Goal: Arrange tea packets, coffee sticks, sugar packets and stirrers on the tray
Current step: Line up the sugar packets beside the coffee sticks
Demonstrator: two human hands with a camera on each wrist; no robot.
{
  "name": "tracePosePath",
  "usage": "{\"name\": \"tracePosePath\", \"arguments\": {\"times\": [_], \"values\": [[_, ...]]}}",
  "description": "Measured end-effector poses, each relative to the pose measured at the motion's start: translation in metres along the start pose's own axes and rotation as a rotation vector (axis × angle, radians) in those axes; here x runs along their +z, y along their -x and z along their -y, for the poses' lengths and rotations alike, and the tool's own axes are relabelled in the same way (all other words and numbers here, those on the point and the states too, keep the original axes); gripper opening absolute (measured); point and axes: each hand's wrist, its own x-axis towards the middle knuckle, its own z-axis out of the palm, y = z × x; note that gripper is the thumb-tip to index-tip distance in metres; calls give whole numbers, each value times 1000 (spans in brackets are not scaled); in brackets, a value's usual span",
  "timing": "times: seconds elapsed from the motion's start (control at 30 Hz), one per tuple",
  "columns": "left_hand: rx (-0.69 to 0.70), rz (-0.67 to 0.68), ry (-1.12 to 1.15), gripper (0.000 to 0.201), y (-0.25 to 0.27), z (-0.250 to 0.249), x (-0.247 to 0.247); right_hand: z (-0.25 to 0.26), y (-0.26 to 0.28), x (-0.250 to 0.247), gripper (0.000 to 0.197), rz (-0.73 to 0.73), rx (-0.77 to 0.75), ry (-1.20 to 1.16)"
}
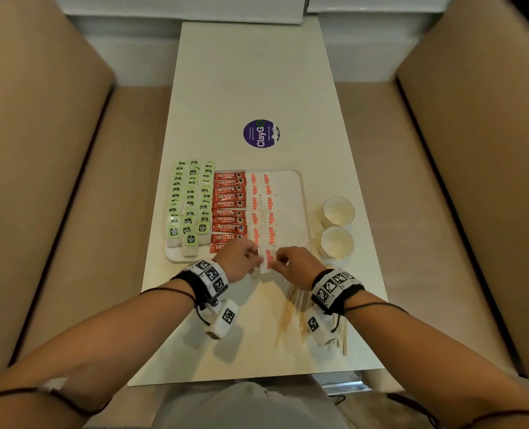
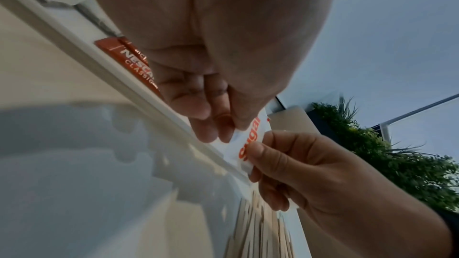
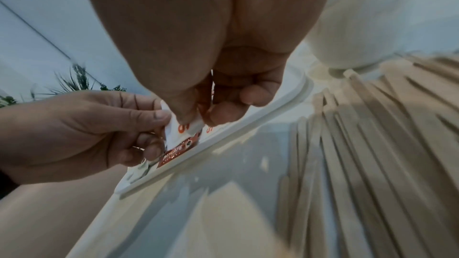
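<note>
Tray (image 1: pixel 300 193) sits on table (image 1: pixel 250 88): tea packets (image 1: pixel 190 205) in its left part, coffee sticks (image 1: pixel 228 209) middle, sugar packets (image 1: pixel 261 209) right of them. Two cups (image 1: pixel 337 226) right of tray; stirrers (image 1: pixel 291 311) on table nearer the person.

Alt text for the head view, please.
Both hands, left hand and right hand, pinch one sugar packet over the white tray's near edge. The tray holds rows of tea packets, coffee sticks and sugar; stirrers lie on the table.
</note>
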Motion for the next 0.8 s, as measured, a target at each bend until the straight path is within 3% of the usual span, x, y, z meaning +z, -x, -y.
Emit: {"name": "tracePosePath", "arguments": {"times": [0.23,0.43,0.8], "values": [[-100,-149,29,4,-22,2,-14,8,-39,-6,25,-124,69,-53],[-140,-136,10,7,-22,14,-10,5,-58,1,29,-39,156,13],[-182,-29,-113,36,-28,15,1,7,-65,0,19,-76,234,121]]}}
